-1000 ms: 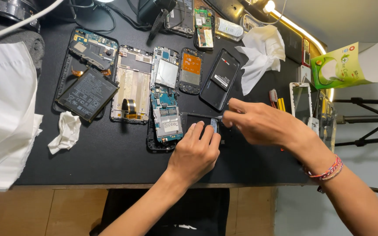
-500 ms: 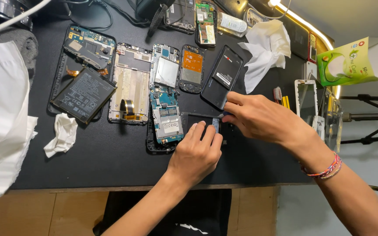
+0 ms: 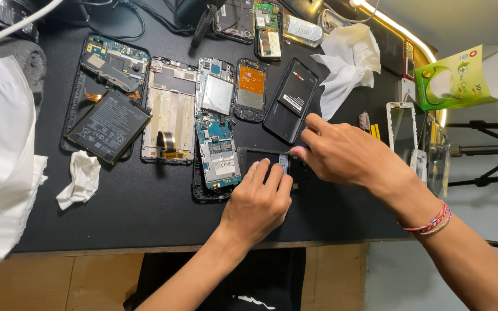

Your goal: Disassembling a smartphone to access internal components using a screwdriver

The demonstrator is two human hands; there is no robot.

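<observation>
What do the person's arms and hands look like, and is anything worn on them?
Both forearms are bare, with no sleeves and no gloves. The left hand wears nothing. The right hand has a braided thread bracelet at the wrist, in red, blue and white. No rings or watch show.

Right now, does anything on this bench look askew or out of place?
Yes: the black battery lies tilted across the opened phone at left, overhanging its frame. A crumpled tissue sits loose below it. Both hands rest on a dark phone part.
</observation>
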